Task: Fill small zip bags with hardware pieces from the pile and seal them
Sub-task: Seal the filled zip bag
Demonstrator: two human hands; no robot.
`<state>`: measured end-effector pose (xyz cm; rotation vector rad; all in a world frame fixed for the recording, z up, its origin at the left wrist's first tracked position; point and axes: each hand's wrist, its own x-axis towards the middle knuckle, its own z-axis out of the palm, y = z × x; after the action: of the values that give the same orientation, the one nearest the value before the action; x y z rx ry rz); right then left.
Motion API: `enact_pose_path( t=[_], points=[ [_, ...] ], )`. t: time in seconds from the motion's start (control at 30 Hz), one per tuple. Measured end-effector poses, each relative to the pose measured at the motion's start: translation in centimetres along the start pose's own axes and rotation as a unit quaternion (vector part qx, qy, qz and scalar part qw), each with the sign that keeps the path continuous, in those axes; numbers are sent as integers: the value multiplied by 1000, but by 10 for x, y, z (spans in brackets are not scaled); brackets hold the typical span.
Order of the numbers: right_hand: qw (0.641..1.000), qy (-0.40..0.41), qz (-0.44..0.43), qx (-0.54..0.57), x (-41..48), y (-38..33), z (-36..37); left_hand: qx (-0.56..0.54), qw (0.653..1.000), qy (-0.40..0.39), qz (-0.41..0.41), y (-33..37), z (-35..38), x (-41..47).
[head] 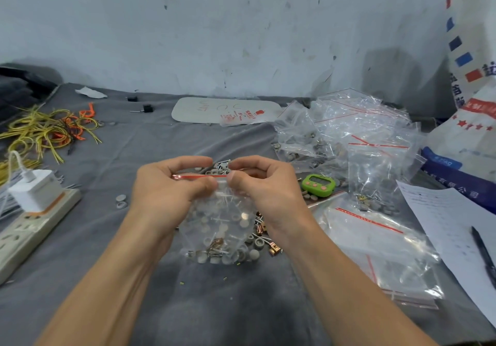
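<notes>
Green timer (318,184), pwr strip (25,235), pen (484,251)

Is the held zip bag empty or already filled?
Filled: grey discs and thin pins show through the clear zip bag, gathered at its bottom. The left hand and right hand pinch its red strip.

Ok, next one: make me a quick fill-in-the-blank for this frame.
The left hand and right hand pinch the small zip bag at its ____ seal strip.
The digital timer beside the right hand is ____.
The pen lies on a sheet of ____.
Missing: red; green; paper.
</notes>
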<state>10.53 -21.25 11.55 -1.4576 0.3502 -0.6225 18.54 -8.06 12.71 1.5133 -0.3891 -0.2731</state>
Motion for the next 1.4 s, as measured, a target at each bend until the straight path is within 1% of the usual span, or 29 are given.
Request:
enact_pose_path(
  t=[0.07,0.2,0.27,0.33,0.4,0.47,0.6,0.63,0.67,0.7,0.77,0.8,0.83,0.87,0.9,0.93,0.97,1.0,1.03,1.07,1.1,1.13,1.2,1.27,1.3,1.33,1.4],
  points=[
    [1000,-14,-6,4,-2,-1,3,-9,1000,12,10,0,1,0],
    [1000,0,-3,25,-4,-2,3,-22,999,-39,9,0,5,-2],
    [1000,3,5,29,-2,-3,-1,-36,998,-44,0,1,4,0],
    [999,6,17,39,-1,-4,-4,-53,998,-20,-3,2,2,2],
    [997,24,28,63,1,-3,-7,-71,997,19,-8,2,-2,5],
    [996,36,33,75,1,-2,-9,-75,996,41,-15,2,-5,6],
    [996,42,29,70,3,-2,-11,-82,996,29,-11,0,-6,8],
    [995,33,36,86,3,-2,-12,-95,995,25,-15,1,-6,8],
    [993,2,50,103,2,-2,-13,-116,993,24,-22,1,-7,9],
    [992,-45,71,91,0,1,-12,-144,989,25,-31,2,-7,10],
    [982,-157,100,-26,-9,10,-7,-211,976,26,-49,3,-7,10],
    [975,-180,97,-88,-13,16,-3,-237,970,25,-51,5,-7,10],
    [973,-172,85,-131,-14,20,0,-245,968,21,-47,5,-8,11],
    [977,-145,77,-140,-14,22,0,-230,972,10,-42,6,-9,11],
    [984,-115,72,-118,-13,20,-1,-187,982,-16,-36,6,-12,11],
    [991,-87,72,-74,-12,17,-4,-120,990,-67,-31,5,-15,10],
    [995,-64,75,-19,-10,14,-10,-44,990,-134,-26,3,-17,7],
    [995,-51,82,34,-8,10,-15,16,979,-203,-29,1,-16,3],
    [993,-47,91,66,-7,7,-20,52,965,-255,-41,-2,-13,-1],
    [991,-48,99,78,-7,4,-23,68,957,-278,-55,-5,-10,-4],
    [990,-46,106,79,-7,3,-24,68,957,-274,-66,-8,-6,-5],
    [990,-36,115,75,-6,3,-25,60,963,-254,-70,-9,-1,-5],
    [990,-14,131,49,-6,3,-29,51,979,-184,-70,-12,7,-2],
    [987,-35,154,1,-8,4,-32,58,990,-121,-53,-13,13,1],
    [986,-51,159,-10,-10,4,-33,56,992,-104,-46,-13,16,1],
    [986,-54,155,-12,-10,5,-34,49,993,-98,-47,-14,19,2],
    [991,-14,129,-15,-9,5,-39,26,989,-125,-75,-15,26,2]
  ],
)
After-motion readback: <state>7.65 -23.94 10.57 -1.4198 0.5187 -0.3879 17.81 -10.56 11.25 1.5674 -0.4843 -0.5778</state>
